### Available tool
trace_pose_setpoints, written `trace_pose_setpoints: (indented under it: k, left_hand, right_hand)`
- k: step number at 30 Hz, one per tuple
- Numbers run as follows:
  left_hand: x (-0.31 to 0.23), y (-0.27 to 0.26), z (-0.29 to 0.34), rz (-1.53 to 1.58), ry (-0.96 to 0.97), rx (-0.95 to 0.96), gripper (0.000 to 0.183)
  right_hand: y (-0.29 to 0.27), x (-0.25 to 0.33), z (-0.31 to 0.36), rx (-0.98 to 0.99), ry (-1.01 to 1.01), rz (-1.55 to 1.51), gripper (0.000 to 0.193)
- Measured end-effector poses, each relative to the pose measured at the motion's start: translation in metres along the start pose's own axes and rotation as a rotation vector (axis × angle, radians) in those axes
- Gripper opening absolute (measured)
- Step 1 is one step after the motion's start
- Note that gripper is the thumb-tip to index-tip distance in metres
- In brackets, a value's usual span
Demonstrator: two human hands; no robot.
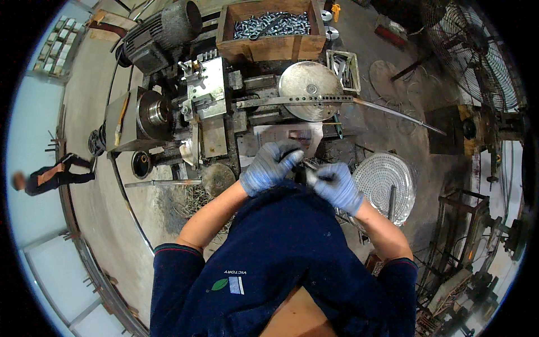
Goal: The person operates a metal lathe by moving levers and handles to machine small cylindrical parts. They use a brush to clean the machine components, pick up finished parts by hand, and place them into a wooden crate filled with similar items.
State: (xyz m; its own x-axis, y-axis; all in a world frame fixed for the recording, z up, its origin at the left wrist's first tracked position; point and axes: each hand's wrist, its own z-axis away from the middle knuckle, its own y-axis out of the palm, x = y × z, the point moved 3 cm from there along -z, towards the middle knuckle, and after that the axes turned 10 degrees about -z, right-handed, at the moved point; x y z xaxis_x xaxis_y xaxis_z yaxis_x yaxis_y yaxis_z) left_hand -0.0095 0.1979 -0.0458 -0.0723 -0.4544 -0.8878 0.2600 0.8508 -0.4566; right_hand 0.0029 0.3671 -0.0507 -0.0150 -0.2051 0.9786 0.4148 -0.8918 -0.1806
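Observation:
My left hand (268, 170), in a blue-grey work glove, is held close in front of my body with its fingers curled and the thumb pressed in. Level with it, my right hand (338, 186) wears a matching glove, and its fingers are pinched together too. A small dark, partly shiny piece shows between the two hands, too small and too covered to name. Just beyond the hands lies a printed sheet of paper (275, 136) on the machine bed. To the right of my right hand is a round perforated metal tray (373, 182) with a metal rod on it.
A lathe with a round chuck (156, 112) and tool carriage (206, 84) stands left. Ahead are a round metal disc (306, 76), a long lever bar with holes (264, 103) and a wooden crate (269, 49) of bolts. A fan (469, 48) stands right; a person (56, 175) is far left.

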Motion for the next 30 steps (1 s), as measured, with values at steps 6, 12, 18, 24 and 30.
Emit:
trace_pose_setpoints:
  k: [6,12,18,24,30]
  left_hand:
    - [-0.013,0.0,0.0,0.046,0.088,0.11,0.023]
    - [-0.005,0.02,0.002,-0.004,-0.07,0.066,0.025]
    - [-0.006,0.022,0.008,0.085,0.015,0.018,0.031]
    - [0.009,0.005,0.007,1.046,-0.212,-0.056,0.03]
    - [0.014,0.032,0.009,1.278,-0.275,-0.148,0.022]
  right_hand:
    - [-0.007,-0.011,0.012,0.221,0.892,-1.106,0.048]
    - [-0.008,0.018,0.012,0.139,-0.199,0.479,0.042]
    - [-0.023,-0.01,0.03,0.237,0.784,-0.859,0.051]
    - [-0.089,-0.095,0.068,-0.066,0.446,-0.29,0.048]
    - [-0.166,-0.273,0.157,-0.357,0.701,0.58,0.052]
